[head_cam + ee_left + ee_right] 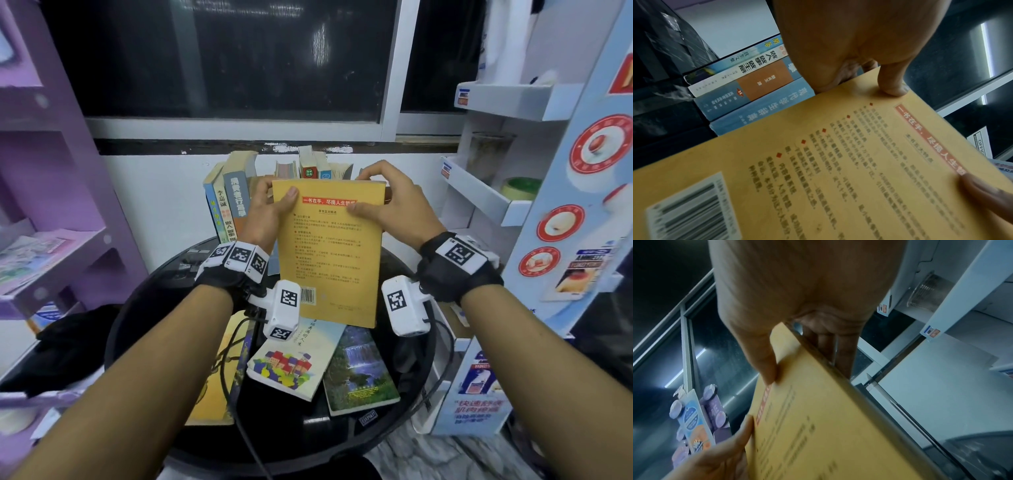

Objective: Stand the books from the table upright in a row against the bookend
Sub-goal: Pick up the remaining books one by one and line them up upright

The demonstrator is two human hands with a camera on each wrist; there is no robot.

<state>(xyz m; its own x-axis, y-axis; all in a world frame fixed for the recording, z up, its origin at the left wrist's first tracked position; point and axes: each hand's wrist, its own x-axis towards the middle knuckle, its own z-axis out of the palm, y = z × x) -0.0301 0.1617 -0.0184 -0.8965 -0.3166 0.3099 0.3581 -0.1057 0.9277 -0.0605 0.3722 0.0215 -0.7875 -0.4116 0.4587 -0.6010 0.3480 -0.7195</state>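
Note:
A yellow book is held upright above the round black table, back cover and barcode toward me. My left hand grips its upper left edge, thumb on the cover. My right hand holds the upper right corner, thumb on the cover and fingers behind. Behind it several books stand upright against the wall, spines out. Three more books lie flat on the table: a white one with houses, a waterfall one and a yellow one. No bookend is visible.
A purple shelf unit stands at the left, a white display rack and a blue carton stand at the right. A dark window fills the wall behind. Black cloth lies left of the table.

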